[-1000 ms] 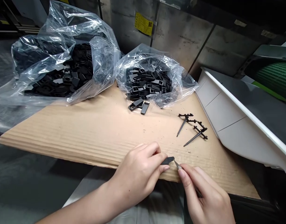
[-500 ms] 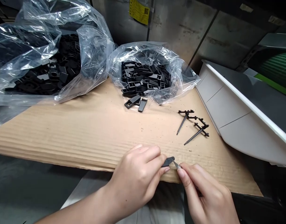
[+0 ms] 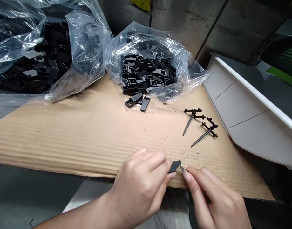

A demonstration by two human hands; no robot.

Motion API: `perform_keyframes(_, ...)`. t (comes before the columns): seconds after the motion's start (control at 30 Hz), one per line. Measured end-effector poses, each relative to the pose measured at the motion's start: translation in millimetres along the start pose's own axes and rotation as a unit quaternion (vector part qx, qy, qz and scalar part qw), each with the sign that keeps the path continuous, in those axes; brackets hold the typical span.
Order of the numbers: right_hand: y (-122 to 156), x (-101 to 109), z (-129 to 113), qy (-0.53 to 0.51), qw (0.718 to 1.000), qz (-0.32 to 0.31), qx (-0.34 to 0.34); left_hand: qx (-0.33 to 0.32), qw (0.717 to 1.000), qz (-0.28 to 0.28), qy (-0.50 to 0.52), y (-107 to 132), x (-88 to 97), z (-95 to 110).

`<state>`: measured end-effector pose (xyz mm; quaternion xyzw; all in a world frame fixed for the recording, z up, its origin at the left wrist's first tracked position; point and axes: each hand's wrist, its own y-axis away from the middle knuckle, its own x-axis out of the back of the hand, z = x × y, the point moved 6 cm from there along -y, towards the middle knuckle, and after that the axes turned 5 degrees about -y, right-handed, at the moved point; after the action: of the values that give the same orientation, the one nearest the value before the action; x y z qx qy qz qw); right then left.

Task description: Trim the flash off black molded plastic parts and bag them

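My left hand [image 3: 142,184] pinches a small black plastic piece [image 3: 174,166] at the near edge of a corrugated cardboard sheet [image 3: 88,133]. My right hand [image 3: 214,200] is closed round a thin metal blade tool [image 3: 182,169]. The blade's tip touches the black piece. Both hands sit close together, just over the cardboard's front edge.
A clear bag of black plastic clips [image 3: 148,73] lies open at the back, with two loose clips [image 3: 137,101] in front of it. A larger bag of black parts [image 3: 41,54] is at the left. Two black sprue pieces [image 3: 200,124] lie right of centre. A white bin [image 3: 250,105] stands at the right.
My head has tipped down, so the bags sit higher in view. The black piece is turned slightly in my left fingers; both hands stay at the same spot.
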<state>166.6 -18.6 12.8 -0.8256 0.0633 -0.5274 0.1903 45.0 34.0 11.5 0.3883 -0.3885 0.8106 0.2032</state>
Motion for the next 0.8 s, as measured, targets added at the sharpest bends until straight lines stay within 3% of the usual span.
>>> perform_keyframes(0.47,-7.0,-5.4,-3.6,0.007,0.991,-0.016,-0.13,-0.011,0.999,-0.001,-0.035,-0.3,-2.0,2.6)
perform_keyframes(0.63,-13.0,3.0,8.1,0.102,0.966,0.014,-0.235,-0.014,1.0,0.003,-0.028,0.3,-1.6,2.4)
perform_keyframes(0.8,-15.3,6.0,17.7,0.01,0.98,0.007,-0.2,0.017,0.999,-0.033,-0.02,-0.8,-3.9,-0.8)
